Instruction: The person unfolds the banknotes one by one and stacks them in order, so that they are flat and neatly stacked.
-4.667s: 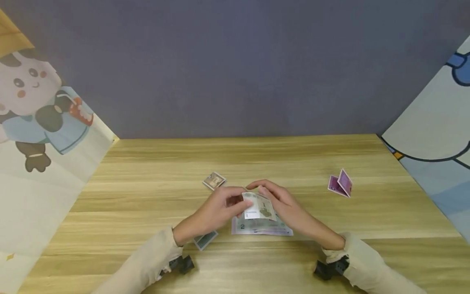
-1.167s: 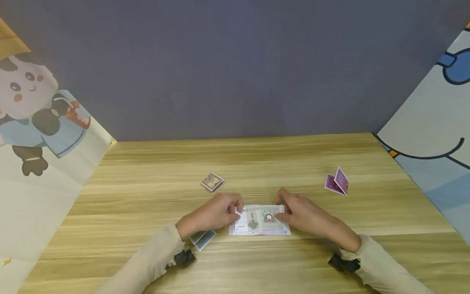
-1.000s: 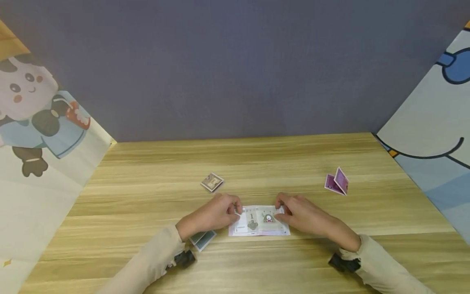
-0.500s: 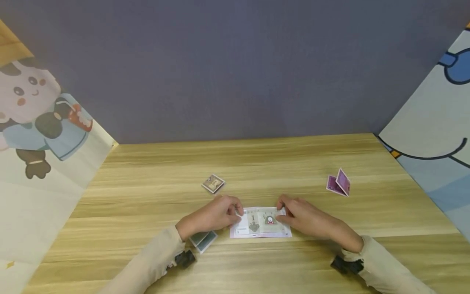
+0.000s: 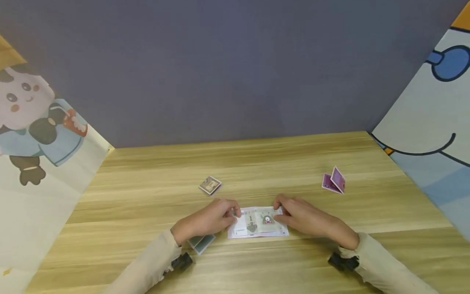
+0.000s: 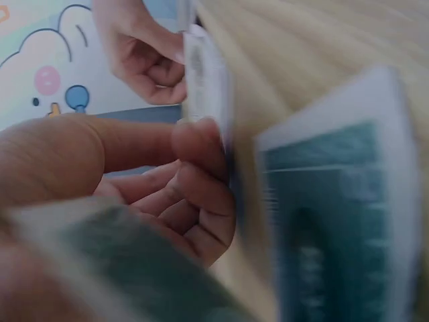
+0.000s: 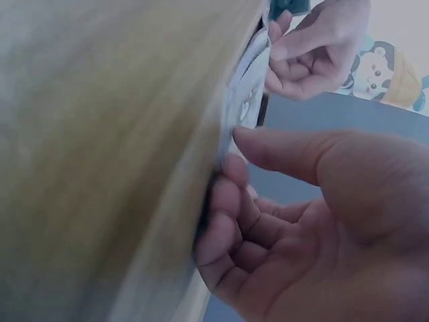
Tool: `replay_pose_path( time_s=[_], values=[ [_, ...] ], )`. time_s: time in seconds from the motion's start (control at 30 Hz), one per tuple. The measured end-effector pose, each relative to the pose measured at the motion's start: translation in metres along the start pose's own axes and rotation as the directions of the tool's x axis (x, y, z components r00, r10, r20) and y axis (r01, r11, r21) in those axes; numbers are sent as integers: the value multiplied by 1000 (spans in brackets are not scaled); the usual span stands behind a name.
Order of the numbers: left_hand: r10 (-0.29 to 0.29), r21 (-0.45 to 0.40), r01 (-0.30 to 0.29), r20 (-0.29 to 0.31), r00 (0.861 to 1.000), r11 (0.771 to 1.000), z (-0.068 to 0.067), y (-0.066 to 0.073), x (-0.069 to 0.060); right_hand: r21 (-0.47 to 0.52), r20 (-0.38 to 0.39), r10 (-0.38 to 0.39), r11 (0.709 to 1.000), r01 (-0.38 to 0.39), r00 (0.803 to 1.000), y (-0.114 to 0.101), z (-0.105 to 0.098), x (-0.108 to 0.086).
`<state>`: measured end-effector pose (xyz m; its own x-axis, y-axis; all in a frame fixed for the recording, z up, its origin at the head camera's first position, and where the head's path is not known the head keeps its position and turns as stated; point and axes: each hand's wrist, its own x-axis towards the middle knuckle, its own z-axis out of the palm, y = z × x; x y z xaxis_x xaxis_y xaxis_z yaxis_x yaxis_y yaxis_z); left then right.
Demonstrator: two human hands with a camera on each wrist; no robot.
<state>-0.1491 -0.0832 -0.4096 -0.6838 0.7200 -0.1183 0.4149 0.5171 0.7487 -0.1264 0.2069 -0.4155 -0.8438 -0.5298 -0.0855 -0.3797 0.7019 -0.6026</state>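
A pale banknote (image 5: 253, 223) marked 1, with a cartoon animal printed on it, lies unfolded on other notes whose pinkish edge (image 5: 258, 236) shows below. Faint fold creases cross it. My left hand (image 5: 211, 218) pinches the left end between thumb and fingers. At the right end, my right hand (image 5: 308, 216) pinches with the thumb on top, and its other fingers curl under in the right wrist view. A folded dark green note (image 5: 203, 244) stands half hidden under my left wrist; it looms blurred as a green note (image 6: 328, 221) in the left wrist view.
A folded brown note (image 5: 210, 185) lies beyond my left hand. Farther right, a folded purple note (image 5: 334, 181) stands part open like a tent. A grey wall (image 5: 235, 73) rises behind the wooden table (image 5: 257, 163), with cartoon-printed panels on both sides.
Earlier, both hands held the 1 note folded above a note marked 2. It now lies spread out on the stack, hands at its ends. Over the last second the hands have hardly moved.
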Motion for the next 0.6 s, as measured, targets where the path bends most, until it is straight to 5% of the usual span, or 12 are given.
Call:
replay_pose_path(
  time_s=[0.23, 0.6],
  values=[
    [70, 93, -71, 13, 997, 993, -11, 23, -2, 27, -99, -31, 999, 34, 995, 2, -28, -6],
    [163, 213, -147, -59, 985, 966, -39, 47, 43, -109, -351, 28, 991, -71, 936, 3, -114, -40]
  ],
)
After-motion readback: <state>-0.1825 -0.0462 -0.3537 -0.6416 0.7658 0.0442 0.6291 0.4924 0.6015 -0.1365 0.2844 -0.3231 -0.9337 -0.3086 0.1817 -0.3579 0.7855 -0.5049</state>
